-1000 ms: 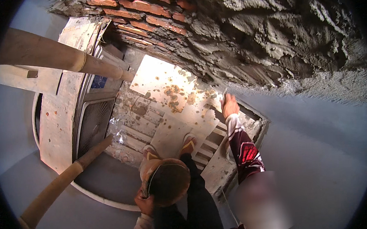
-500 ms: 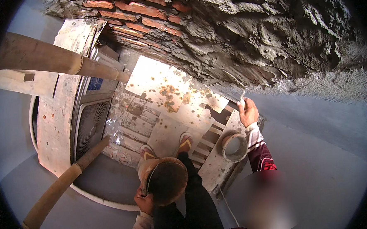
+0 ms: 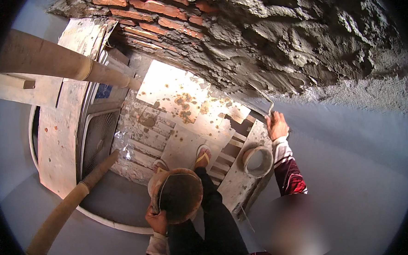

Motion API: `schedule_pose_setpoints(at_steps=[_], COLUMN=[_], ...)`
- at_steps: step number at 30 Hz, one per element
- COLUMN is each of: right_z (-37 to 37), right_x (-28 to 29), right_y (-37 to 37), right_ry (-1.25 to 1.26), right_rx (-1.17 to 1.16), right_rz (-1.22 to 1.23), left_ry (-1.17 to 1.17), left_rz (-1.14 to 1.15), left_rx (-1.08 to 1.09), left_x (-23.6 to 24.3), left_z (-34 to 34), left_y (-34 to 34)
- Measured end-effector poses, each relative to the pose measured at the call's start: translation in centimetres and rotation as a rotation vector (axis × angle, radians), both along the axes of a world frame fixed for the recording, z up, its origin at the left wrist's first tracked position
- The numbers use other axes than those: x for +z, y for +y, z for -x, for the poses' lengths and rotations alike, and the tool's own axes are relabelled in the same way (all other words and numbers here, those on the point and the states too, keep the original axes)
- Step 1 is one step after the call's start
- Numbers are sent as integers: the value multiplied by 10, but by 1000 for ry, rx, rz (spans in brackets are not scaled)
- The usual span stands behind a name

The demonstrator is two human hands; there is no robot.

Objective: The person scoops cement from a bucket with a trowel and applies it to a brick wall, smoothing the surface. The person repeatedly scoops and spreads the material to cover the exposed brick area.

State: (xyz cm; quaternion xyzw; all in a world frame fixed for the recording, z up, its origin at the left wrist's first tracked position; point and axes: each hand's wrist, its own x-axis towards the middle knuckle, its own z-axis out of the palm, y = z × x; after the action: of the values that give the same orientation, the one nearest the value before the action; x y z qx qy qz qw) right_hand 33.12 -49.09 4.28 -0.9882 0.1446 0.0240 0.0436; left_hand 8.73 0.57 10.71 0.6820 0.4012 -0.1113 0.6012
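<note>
My left hand (image 3: 156, 220) is closed on the rim of a round, mortar-stained bucket (image 3: 183, 198) in front of my legs. Its inside is dark, so I cannot make out how much it contains. At the right, my right hand (image 3: 277, 125) grips a trowel (image 3: 270, 108) by its handle. The bent shank shows beyond my fingers, and the thin blade is seen nearly edge-on against the lower part of the wall. Rough wet mortar (image 3: 296, 44) covers much of that wall, while bare red bricks (image 3: 158, 12) show at the upper left.
A second bucket (image 3: 258, 162) with greyish contents stands on a plank (image 3: 234, 181) at the right. My sandalled feet are on a slatted platform partly covered by splattered boards (image 3: 186, 144). Bamboo poles (image 3: 61, 213) and an outdoor air-conditioner unit (image 3: 100, 137) stand at the left.
The trowel's blade and shank have turned slightly against the wall as my right hand shifts a little. The bucket in my left hand has moved slightly left.
</note>
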Motion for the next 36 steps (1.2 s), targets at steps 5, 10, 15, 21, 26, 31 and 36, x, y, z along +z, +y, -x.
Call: schedule_pose_setpoints(at_steps=[5, 10, 15, 21, 26, 31, 36], right_z=[-6, 11, 48, 136, 161, 98, 56], right_x=[68, 112, 148, 171, 181, 277, 276], right_y=[3, -24, 1, 158, 236, 255, 285], right_ry=[-78, -252, -202, -175, 427, 513, 70], right_rx=[19, 39, -109, 193, 580, 437, 497], right_rz=[1, -110, -343, -670, -339, -299, -235], left_ry=[-127, -2, -42, -199, -333, -579, -783], left_rz=[-14, 45, -97, 9, -170, -253, -209], left_rx=[-91, 4, -62, 68, -102, -83, -173], left_x=[5, 18, 24, 67, 151, 195, 268], left_z=[-6, -15, -21, -71, -117, -143, -161], left_y=[1, 0, -1, -24, -32, -20, -23])
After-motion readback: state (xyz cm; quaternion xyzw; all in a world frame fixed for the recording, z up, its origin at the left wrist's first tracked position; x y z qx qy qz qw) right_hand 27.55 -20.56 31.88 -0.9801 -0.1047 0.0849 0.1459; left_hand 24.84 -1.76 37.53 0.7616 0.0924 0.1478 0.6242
